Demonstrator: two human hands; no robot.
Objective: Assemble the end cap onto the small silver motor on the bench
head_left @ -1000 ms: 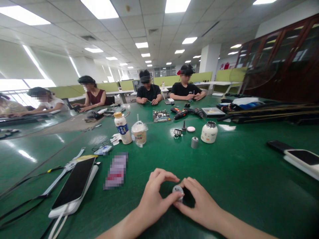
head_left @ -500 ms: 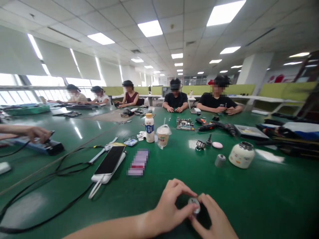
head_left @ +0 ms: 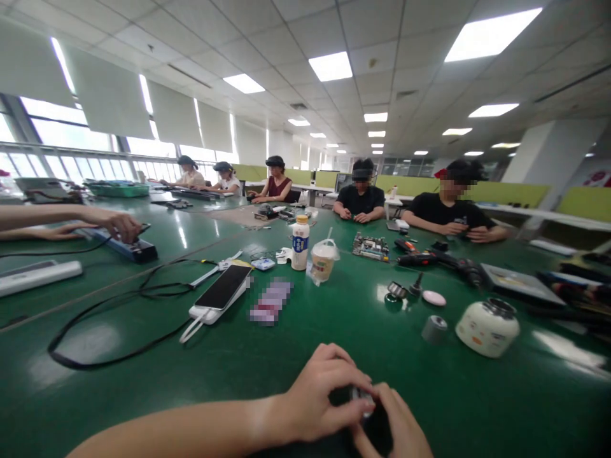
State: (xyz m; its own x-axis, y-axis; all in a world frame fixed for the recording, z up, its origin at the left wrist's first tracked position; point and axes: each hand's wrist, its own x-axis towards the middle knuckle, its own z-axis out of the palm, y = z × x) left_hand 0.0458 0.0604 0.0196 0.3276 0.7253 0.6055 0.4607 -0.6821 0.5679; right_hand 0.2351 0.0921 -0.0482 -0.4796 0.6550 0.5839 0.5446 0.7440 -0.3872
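Observation:
Near the bottom of the view, my left hand point(head_left: 324, 394) pinches a small silvery round metal part point(head_left: 361, 401) between thumb and fingers. My right hand point(head_left: 400, 416) closes on the same part from the other side, its fingertips meeting those of the left. Fingers hide most of the part, so its exact kind does not show. Beyond my hands, a small grey metal cylinder point(head_left: 435, 329) stands on the green table beside a squat cream jar point(head_left: 487, 327) with a steel neck. Farther back are a metal ring-shaped piece point(head_left: 396, 291) and a pale pink oval point(head_left: 434, 298).
A phone point(head_left: 223, 286) on a white power bank, a milk bottle point(head_left: 300, 245) and a drink cup point(head_left: 323, 261) stand left of centre. A circuit board point(head_left: 370, 247) and a power drill point(head_left: 420, 257) lie behind. A co-worker's hand point(head_left: 117, 224) works at far left; several people sit beyond.
The camera has turned left, so the table's things appear farther right. The metal part has tilted between my fingers, and less of its round face shows. Both hands keep hold of it.

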